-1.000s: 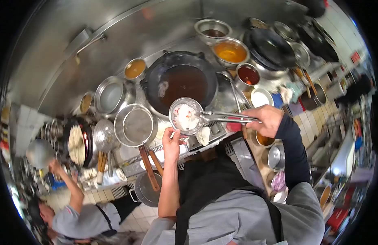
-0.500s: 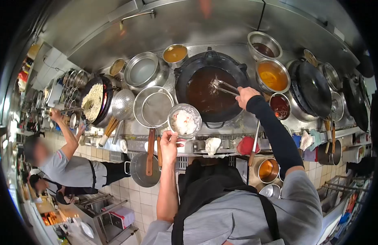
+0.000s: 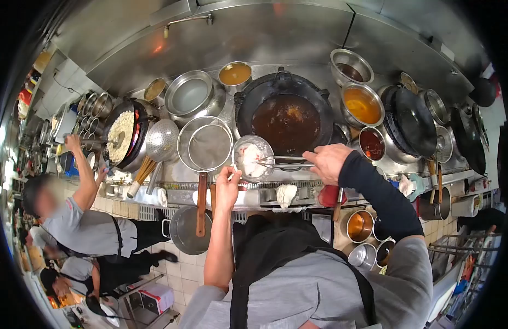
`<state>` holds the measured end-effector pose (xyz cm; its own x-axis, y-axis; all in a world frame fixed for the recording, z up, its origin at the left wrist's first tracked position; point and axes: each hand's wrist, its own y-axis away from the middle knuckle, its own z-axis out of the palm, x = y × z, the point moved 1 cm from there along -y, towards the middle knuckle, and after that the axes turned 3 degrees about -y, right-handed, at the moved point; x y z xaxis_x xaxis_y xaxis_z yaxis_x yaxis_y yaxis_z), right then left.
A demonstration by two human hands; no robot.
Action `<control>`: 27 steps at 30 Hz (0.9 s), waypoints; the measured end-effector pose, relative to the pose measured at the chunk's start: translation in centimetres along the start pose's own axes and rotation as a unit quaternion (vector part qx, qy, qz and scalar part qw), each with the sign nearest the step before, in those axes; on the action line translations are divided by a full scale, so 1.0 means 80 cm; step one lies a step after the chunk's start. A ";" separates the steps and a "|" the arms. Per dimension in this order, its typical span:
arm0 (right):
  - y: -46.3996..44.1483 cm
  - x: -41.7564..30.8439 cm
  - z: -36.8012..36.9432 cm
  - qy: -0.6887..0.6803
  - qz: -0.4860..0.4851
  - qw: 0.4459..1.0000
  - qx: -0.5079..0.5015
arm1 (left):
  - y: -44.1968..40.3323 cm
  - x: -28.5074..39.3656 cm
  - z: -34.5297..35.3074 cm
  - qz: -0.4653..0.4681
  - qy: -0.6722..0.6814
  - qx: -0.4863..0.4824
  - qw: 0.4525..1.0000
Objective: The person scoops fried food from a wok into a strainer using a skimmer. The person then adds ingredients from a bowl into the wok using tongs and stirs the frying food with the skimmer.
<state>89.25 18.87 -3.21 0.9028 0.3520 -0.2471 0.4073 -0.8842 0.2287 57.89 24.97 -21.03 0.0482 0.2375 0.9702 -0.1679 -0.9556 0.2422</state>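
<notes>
My left hand (image 3: 228, 185) is closed on the rim of a metal bowl (image 3: 269, 171). White, batter-like pieces with bits of red (image 3: 249, 157) lie inside it. My right hand (image 3: 328, 163) grips metal tongs (image 3: 293, 165), and their tips reach into the bowl, at the white pieces. Just beyond the bowl sits a large black wok (image 3: 248, 98) of dark brown oil (image 3: 281, 129). A golden-brown bubbling patch (image 3: 293, 113) shows in the oil; I cannot make out the food there.
A wire strainer (image 3: 205, 143) and a perforated ladle (image 3: 162, 140) lie left of the bowl. Pots of orange liquid (image 3: 363, 105) and red sauce (image 3: 372, 143) stand on the right. At far left a co-worker (image 3: 89, 225) stirs a wok of pale food (image 3: 122, 137).
My right hand has brought the tongs from over the oil back and down into the bowl. The piece they held at the oil is gone from their tips; bubbling now shows there.
</notes>
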 end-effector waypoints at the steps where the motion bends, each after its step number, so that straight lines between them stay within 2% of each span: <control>1: 0.008 -0.001 -0.011 -0.004 0.010 1.000 -0.005 | -0.001 0.000 0.000 -0.004 0.004 0.002 1.000; 9: 0.052 0.038 -0.044 -0.091 0.057 0.992 0.061 | -0.015 -0.018 -0.004 -0.016 0.047 0.016 0.999; 13: 0.035 0.070 -0.036 -0.113 0.115 0.985 0.054 | -0.022 -0.021 -0.010 -0.010 0.038 0.032 0.999; 18: -0.035 0.140 0.035 -0.100 0.142 0.985 0.015 | -0.029 -0.016 -0.012 -0.016 0.040 0.053 0.998; 19: -0.051 0.155 0.061 -0.083 0.149 0.984 0.046 | -0.029 -0.008 -0.010 -0.012 0.041 0.053 0.998; 22: -0.069 0.134 0.065 -0.008 0.256 0.963 0.078 | -0.032 0.004 -0.009 0.002 0.041 0.051 0.998; 25: -0.048 0.072 0.007 -0.084 0.176 0.975 0.108 | -0.030 0.013 -0.013 0.028 0.018 0.042 0.999; 27: -0.047 0.048 0.001 -0.092 0.098 0.987 0.085 | -0.027 0.017 -0.012 0.047 0.004 0.029 0.998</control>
<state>91.20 23.50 -5.10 0.9152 0.1221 -0.3840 0.1849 -0.9740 0.1311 57.34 27.54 -20.21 0.0273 0.1471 0.9888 -0.1142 -0.9822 0.1492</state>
